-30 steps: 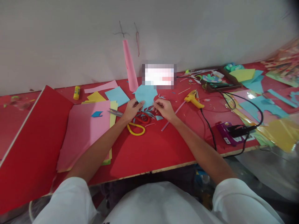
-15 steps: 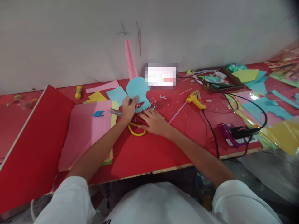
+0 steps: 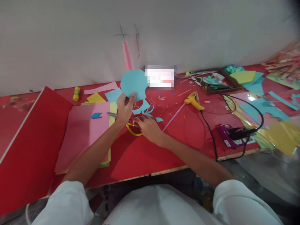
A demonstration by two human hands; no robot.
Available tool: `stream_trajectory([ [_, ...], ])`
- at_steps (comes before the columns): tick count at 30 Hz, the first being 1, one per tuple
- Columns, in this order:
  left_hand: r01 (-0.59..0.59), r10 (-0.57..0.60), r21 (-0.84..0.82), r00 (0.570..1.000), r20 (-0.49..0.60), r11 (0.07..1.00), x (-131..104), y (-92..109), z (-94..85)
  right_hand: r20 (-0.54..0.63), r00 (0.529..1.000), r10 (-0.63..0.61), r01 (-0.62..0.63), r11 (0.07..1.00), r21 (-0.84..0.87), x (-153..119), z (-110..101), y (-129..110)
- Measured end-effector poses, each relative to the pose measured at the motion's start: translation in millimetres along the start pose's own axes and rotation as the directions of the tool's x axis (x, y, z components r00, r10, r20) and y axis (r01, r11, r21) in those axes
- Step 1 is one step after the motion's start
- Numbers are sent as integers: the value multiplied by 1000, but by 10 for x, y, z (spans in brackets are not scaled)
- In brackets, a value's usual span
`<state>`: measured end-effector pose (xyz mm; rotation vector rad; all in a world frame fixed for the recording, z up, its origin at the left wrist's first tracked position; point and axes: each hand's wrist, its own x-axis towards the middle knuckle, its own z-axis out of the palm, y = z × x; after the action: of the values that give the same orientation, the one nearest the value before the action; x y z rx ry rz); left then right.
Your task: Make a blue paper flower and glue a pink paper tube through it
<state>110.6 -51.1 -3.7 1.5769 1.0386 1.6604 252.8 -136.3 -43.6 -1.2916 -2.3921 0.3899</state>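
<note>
Pinched between the thumb and fingers of my left hand (image 3: 126, 107) is a light blue paper cutout (image 3: 133, 82) with a rounded outline, held up off the table. My right hand (image 3: 151, 128) lies palm down with its fingers stretched over scissors (image 3: 134, 132). Their yellow handle loop shows beside the thumb, and the blades point left, partly hidden behind my left wrist. Curled light blue paper scraps (image 3: 142, 107) lie just beyond my right fingers. A rolled pink paper cone (image 3: 127, 56) stands against the wall behind the cutout.
Pink sheets (image 3: 82, 131) with a small dark blue piece on top lie left, beside a raised red board (image 3: 35, 150). A glue stick (image 3: 76, 93) stands behind. On the right are a yellow glue gun (image 3: 195, 100), a purple power strip (image 3: 227, 136), cables and a tray (image 3: 222, 89).
My left hand has lifted the blue cutout up and slightly left, so more of the scraps below show. My right hand has shifted a little left over the scissors.
</note>
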Motion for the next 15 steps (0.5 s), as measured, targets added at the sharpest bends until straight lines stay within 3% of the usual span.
stream_trajectory([
  [4,-75,74,-9,996,-41,997,97,189,-44,-60,998,31,-19,983,181,2,5,82],
  [8,-138,131,-58,985,-112,989,183,431,-100,-130,980,152,-89,913,398,15,15,180],
  [11,-197,171,-104,962,-212,975,169,612,-98,-153,953,262,-109,766,633,66,42,286],
  [15,-286,237,-99,909,-344,953,77,732,-31,-113,920,375,-78,459,885,135,78,390],
])
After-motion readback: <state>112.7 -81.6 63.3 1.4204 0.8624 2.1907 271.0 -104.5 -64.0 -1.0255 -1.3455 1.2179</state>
